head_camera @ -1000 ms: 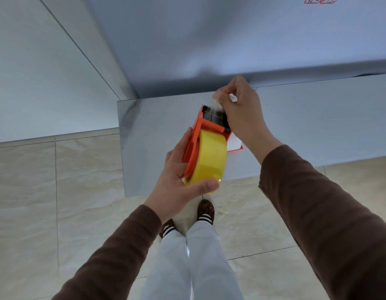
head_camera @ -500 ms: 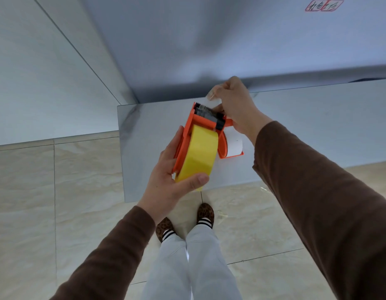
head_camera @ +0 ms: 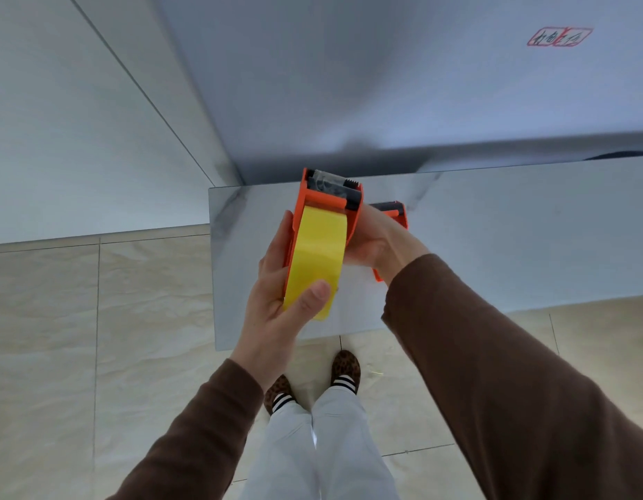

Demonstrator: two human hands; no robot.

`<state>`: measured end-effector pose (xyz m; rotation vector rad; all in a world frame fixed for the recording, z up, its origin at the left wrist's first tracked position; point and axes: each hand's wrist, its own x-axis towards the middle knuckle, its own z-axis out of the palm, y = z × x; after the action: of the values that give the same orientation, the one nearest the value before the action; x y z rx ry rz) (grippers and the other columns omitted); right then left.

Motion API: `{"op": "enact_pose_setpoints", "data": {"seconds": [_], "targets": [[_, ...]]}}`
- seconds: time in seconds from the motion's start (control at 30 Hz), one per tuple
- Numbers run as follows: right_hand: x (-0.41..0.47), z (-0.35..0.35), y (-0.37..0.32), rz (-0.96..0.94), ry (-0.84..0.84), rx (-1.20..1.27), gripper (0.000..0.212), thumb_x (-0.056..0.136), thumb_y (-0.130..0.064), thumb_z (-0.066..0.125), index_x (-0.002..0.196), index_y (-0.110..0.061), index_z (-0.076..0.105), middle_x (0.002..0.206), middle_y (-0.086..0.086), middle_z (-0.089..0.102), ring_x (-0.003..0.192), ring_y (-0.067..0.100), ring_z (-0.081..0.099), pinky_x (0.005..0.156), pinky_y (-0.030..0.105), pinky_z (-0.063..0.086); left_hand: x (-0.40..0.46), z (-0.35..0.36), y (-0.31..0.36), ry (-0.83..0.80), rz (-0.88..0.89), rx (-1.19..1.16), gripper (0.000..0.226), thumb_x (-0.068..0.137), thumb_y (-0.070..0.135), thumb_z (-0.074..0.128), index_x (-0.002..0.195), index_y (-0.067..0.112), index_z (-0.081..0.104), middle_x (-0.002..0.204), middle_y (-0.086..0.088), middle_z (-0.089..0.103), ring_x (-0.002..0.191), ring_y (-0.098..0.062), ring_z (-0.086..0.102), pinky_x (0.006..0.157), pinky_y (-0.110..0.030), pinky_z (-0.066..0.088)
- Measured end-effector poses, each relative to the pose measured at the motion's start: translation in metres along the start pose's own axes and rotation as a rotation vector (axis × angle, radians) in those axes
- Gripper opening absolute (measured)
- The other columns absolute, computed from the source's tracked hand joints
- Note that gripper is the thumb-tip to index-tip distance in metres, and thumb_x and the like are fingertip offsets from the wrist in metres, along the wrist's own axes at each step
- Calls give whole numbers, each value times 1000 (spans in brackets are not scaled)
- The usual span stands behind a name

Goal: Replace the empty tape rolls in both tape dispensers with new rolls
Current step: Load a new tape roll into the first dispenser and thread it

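On the left of the frame I see only pale floor tiles (head_camera: 96,337) with thin joints and a grey wall above, smooth and mat. Moving to the centre, my left hand (head_camera: 276,312) holds the tape dispenser (head_camera: 330,200) from below: the thumb presses on the face of the yellow tape roll (head_camera: 318,261) and the fingers lie behind the orange side plate, so I judge the hand keeps the roll from turning and the body steady in the air. The dispenser is of hard orange plastic with a dark toothed blade at its top end, near the middle of the frame, and a clear strip of tape seems to lie over the roller there. The roll is wide, glossy and full. Just right of it, my right hand (head_camera: 377,243) lies against the other side of the dispenser; its fingers are hidden behind the body, so I cannot tell if they close on it. Behind this hand a second orange dispenser (head_camera: 395,214) lies on the table (head_camera: 511,229), a shiny metal sheet that reflects the light. In the upper right there is a red written mark (head_camera: 559,37) on the wall.
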<state>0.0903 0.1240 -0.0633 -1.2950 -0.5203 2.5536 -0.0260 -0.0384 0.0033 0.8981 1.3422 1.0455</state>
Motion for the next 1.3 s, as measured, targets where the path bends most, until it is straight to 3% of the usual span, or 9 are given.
{"op": "enact_pose_setpoints", "data": {"seconds": [0.17, 0.33, 0.43, 0.5, 0.67, 0.9, 1.0, 1.1, 1.3], "targets": [[1, 2, 36, -121, -116, 126, 38, 109, -28, 38, 112, -9, 71, 104, 11, 78, 95, 26, 76, 84, 42, 60, 6, -3, -7, 127, -36, -92, 102, 65, 83, 73, 122, -1, 68, 151, -43, 42, 117, -26, 68, 87, -31, 60], [1, -2, 73, -167, -110, 339, 40, 110, -24, 33, 136, -2, 55, 97, 12, 76, 92, 27, 74, 87, 45, 58, 15, 0, -4, 102, -38, -78, 64, 72, 82, 68, 111, 31, 76, 159, -31, 42, 137, -43, 55, 110, -51, 53], [0, 0, 95, -149, -83, 506, 47, 103, -32, 31, 111, -4, 68, 84, 18, 62, 86, 28, 65, 90, 44, 49, 16, 3, -16, 134, -71, -95, 36, 82, 62, 64, 118, 56, 71, 162, -26, 41, 140, -37, 55, 115, -54, 48], [0, -1, 107, -117, -60, 566, 56, 99, -45, 34, 124, -6, 64, 101, 25, 56, 97, 31, 60, 94, 44, 45, 17, 5, -28, 152, -118, -81, 32, 86, 55, 62, 114, 71, 65, 164, -16, 43, 142, -31, 55, 118, -52, 46], [8, 6, 123, -28, 127, 475, 62, 103, -53, 38, 147, -12, 54, 143, 17, 61, 126, 34, 60, 104, 45, 49, 26, -1, -61, 281, -312, -206, 61, 86, 51, 71, 127, 6, 69, 141, -19, 66, 126, -33, 68, 98, -28, 55], [0, 9, 127, -107, 705, -157, 33, 102, -37, 52, 113, -11, 69, 104, 9, 75, 103, 31, 71, 89, 45, 55, 41, -9, -81, 235, -319, -155, 78, 84, 59, 66, 141, 6, 59, 117, 3, 76, 96, 4, 73, 79, -5, 50], [-13, 18, 120, -414, 655, -235, 26, 104, -38, 50, 102, -23, 71, 97, -3, 71, 91, 11, 68, 79, 31, 57, 46, -10, -84, 196, -327, -141, 68, 86, 58, 66, 142, 18, 62, 125, 4, 77, 115, -5, 71, 101, -22, 48], [-18, 33, 114, -372, 440, -291, 26, 105, -46, 44, 108, -40, 70, 111, -16, 72, 102, -6, 64, 82, 11, 46, 48, -11, -89, 148, -337, -142, 55, 89, 55, 66, 138, 28, 66, 138, 4, 72, 129, -14, 66, 116, -37, 44], [-16, 37, 120, -379, 391, -266, 28, 107, -40, 43, 107, -37, 70, 121, 2, 73, 112, 13, 66, 98, 28, 50, 44, -24, -87, 106, -379, -125, 113, 71, 94, 53, 162, 28, 37, 164, 2, 48, 153, -14, 42, 129, -46, 27]]}}
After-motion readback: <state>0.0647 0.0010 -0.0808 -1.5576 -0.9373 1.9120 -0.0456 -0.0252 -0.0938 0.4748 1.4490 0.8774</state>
